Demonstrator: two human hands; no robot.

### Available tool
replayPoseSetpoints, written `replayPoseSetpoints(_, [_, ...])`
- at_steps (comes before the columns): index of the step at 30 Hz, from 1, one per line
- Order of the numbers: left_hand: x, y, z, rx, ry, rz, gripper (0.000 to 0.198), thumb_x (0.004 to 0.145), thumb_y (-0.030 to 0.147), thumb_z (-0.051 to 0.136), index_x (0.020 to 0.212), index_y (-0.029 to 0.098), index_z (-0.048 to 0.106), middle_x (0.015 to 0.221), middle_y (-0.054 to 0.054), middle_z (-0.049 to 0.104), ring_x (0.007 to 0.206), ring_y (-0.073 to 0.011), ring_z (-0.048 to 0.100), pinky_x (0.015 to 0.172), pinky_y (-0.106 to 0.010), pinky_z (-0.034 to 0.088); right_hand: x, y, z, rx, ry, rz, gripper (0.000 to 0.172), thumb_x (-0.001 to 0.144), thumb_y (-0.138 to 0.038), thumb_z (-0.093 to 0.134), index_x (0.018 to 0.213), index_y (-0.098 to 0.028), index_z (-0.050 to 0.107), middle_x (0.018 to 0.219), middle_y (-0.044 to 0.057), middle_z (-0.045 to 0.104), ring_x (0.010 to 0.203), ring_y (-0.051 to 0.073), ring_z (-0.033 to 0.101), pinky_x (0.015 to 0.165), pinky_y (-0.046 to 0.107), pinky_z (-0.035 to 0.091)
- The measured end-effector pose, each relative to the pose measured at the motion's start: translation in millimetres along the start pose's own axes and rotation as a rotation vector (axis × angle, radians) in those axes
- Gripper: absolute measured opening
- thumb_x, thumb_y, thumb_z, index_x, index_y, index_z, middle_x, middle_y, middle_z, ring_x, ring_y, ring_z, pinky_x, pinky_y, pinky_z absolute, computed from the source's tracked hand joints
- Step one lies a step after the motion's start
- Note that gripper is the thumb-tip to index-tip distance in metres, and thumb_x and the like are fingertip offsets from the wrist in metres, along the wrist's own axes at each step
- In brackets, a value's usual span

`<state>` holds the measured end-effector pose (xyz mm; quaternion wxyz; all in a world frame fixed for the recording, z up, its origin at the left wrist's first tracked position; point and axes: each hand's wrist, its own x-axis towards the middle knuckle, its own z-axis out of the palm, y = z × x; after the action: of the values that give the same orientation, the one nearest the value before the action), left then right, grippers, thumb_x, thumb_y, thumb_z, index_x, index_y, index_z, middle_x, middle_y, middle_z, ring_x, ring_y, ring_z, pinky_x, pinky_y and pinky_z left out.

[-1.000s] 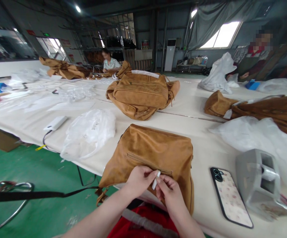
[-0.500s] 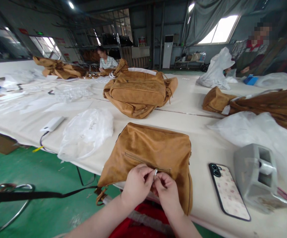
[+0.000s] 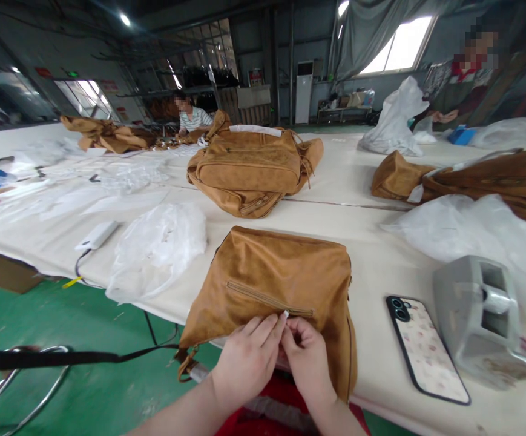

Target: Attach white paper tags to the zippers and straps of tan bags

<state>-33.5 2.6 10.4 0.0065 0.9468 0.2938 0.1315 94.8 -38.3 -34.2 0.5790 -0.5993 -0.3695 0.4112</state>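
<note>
A brown leather-like bag point(image 3: 285, 257) lies on the near table edge, its zipper point(image 3: 263, 297) running across the upper face. A small white piece point(image 3: 286, 314) stands up between my fingertips at the zipper's right part; whether it wraps the zipper pull I cannot make out. My left hand point(image 3: 247, 354) has its fingers straightened and pressed together, tips against the white piece, thumb hidden. My right hand point(image 3: 305, 354) pinches at the same spot with thumb and bent forefinger. A black strap point(image 3: 108, 358) stretches left from the bag's lower corner.
Right of the bag lie a phone point(image 3: 428, 351) and a grey tape dispenser point(image 3: 476, 321). Clear plastic bags point(image 3: 158, 248) lie at left and right. Another brown bag point(image 3: 253, 166) sits beyond. Two people work at the far side. A white device point(image 3: 97, 235) lies left.
My left hand's fingers have straightened out from a curled pinch and the hand has shifted slightly left and down. My right hand keeps its pinch. The bag has barely moved.
</note>
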Motion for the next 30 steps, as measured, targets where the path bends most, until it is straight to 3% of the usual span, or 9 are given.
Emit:
replayPoseSetpoints(4, [6.1,-5.1,-9.4,-0.136,0.012,0.022,0.039,0.091,0.015,0.043,0.127,0.019,0.056,0.118,-0.008,0.064,0.102,-0.0212,0.06,0.091,-0.036,0.053,1.4,-3.5,-4.3,-0.123,-0.024,-0.027,0.018,0.086,-0.031,0.053,0.079,-0.02,0.065,0.07,0.002,0.068,0.063,0.018,0.061,0.06,0.026,0.045])
replayPoseSetpoints(9, [40.7,-19.3,-20.8,-0.176,0.096,0.001,0.026,0.095,0.018,0.043,0.11,0.02,0.064,0.103,-0.006,0.064,0.095,-0.0174,0.059,0.087,-0.032,0.051,2.7,-17.8,-22.2,-0.763,0.026,-0.212,0.007,0.082,-0.017,0.054,0.081,-0.022,0.059,0.077,0.003,0.067,0.068,0.021,0.062,0.063,0.03,0.039])
replayPoseSetpoints(12, [70.8,-26.0,-24.0,-0.078,-0.01,0.075,0.019,0.094,0.022,0.049,0.09,0.02,0.068,0.088,-0.003,0.064,0.085,-0.0162,0.06,0.077,-0.029,0.05,2.5,-20.6,-30.4,-0.951,0.055,-0.283,0.009,0.084,-0.014,0.052,0.082,-0.022,0.055,0.078,0.003,0.065,0.072,0.022,0.062,0.065,0.031,0.038])
replayPoseSetpoints(15, [96.7,-25.6,-27.3,0.053,-0.156,0.157,0.02,0.087,0.034,0.063,0.075,0.018,0.065,0.081,-0.002,0.062,0.078,-0.016,0.06,0.071,-0.027,0.048,2.9,-16.5,-34.1,-0.997,0.053,-0.309,0.01,0.086,-0.012,0.051,0.085,-0.022,0.054,0.082,0.004,0.063,0.075,0.022,0.062,0.067,0.031,0.039])
replayPoseSetpoints(18, [112.1,-18.0,-29.0,0.155,-0.219,0.217,0.027,0.078,0.043,0.072,0.075,0.017,0.063,0.082,-0.003,0.063,0.079,-0.0189,0.061,0.069,-0.029,0.049,4.8,-10.8,-35.6,-1.006,0.049,-0.33,0.012,0.086,-0.01,0.051,0.086,-0.022,0.055,0.086,0.004,0.062,0.079,0.021,0.062,0.07,0.031,0.041])
replayPoseSetpoints(24, [114.2,6.0,-19.1,0.283,-0.254,0.268,0.004,0.083,0.016,0.062,0.085,0.012,0.062,0.082,-0.009,0.063,0.075,-0.024,0.063,0.059,-0.031,0.05,11.4,-7.0,-40.1,-1.026,0.108,-0.312,0.014,0.092,-0.01,0.049,0.088,-0.021,0.056,0.086,0.004,0.064,0.07,0.018,0.064,0.061,0.028,0.04])
replayPoseSetpoints(30, [105.0,6.2,-11.9,0.353,-0.246,0.356,0.01,0.086,0.014,0.056,0.096,0.012,0.059,0.086,-0.008,0.061,0.073,-0.0229,0.062,0.053,-0.031,0.051,18.5,-6.8,-43.3,-1.032,0.089,-0.219,0.015,0.097,-0.019,0.045,0.09,-0.019,0.058,0.079,0.007,0.069,0.066,0.02,0.068,0.055,0.029,0.039])
